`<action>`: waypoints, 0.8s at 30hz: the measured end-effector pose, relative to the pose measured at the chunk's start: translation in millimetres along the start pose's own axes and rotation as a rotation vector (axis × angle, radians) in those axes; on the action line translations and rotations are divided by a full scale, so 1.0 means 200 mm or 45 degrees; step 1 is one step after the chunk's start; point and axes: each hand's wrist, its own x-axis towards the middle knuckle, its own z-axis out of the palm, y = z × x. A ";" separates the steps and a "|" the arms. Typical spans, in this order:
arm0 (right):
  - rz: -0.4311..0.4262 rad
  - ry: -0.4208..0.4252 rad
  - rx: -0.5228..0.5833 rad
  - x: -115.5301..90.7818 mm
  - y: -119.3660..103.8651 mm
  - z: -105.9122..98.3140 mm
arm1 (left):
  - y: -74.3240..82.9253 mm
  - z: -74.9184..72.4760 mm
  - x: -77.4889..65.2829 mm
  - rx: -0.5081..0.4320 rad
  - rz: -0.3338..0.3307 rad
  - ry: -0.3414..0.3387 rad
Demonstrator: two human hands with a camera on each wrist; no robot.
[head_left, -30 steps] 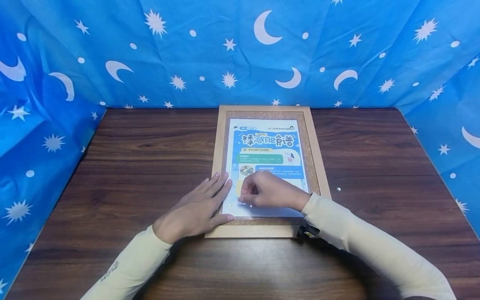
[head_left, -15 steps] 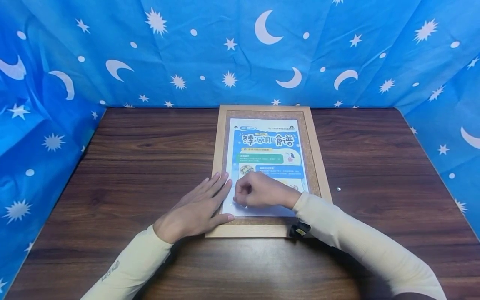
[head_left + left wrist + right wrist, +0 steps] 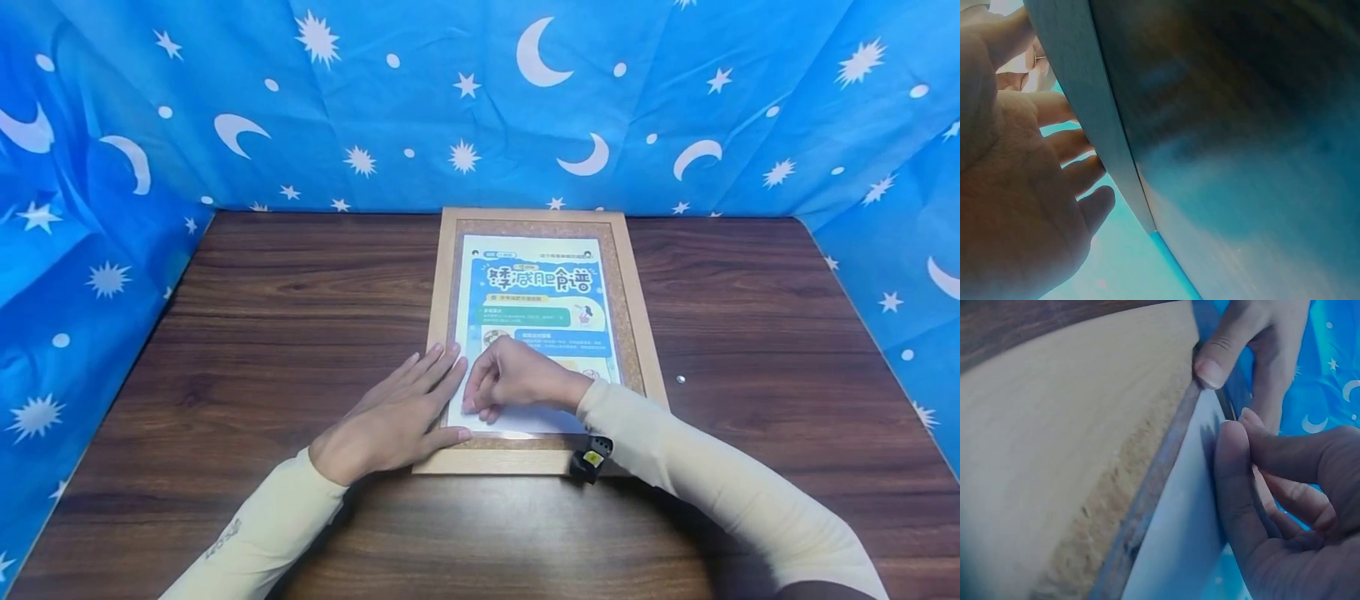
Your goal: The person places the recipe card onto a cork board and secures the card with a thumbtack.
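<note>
A printed sheet (image 3: 536,287) with a blue header lies on a wood-framed cork board (image 3: 551,457). My left hand (image 3: 397,408) rests flat across the board's left edge, fingers straight and fingertips at the sheet's margin. Over the sheet's lower left corner, my right hand (image 3: 513,375) pinches a small thumbtack (image 3: 1040,57) between thumb and index finger. Only its thin pin shows in the left wrist view; the fingertips mostly hide the rest. Dark round tacks sit at the sheet's upper left corner (image 3: 476,252) and upper right corner (image 3: 587,254).
A small silver tack (image 3: 681,379) lies on the dark wooden table (image 3: 322,300), right of the board. Behind and beside the table hangs a blue curtain (image 3: 420,100) with moons and stars. A black strapped device (image 3: 591,458) hangs under my right wrist.
My right hand has shifted left to the sheet's lower left corner, its thumb and index finger now together there. My left hand has stayed in place.
</note>
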 end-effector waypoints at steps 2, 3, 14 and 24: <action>0.010 -0.002 0.000 0.00 0.00 0.00 | 0.00 0.00 0.00 -0.001 0.002 0.000; 0.014 -0.007 0.004 0.00 0.00 0.00 | 0.00 0.00 0.00 -0.001 0.001 0.000; 0.033 -0.047 -0.149 0.03 -0.04 0.00 | 0.00 0.00 0.00 0.003 0.008 -0.010; 0.083 -0.085 -0.134 0.05 -0.06 0.00 | -0.01 0.00 0.00 0.008 0.005 -0.021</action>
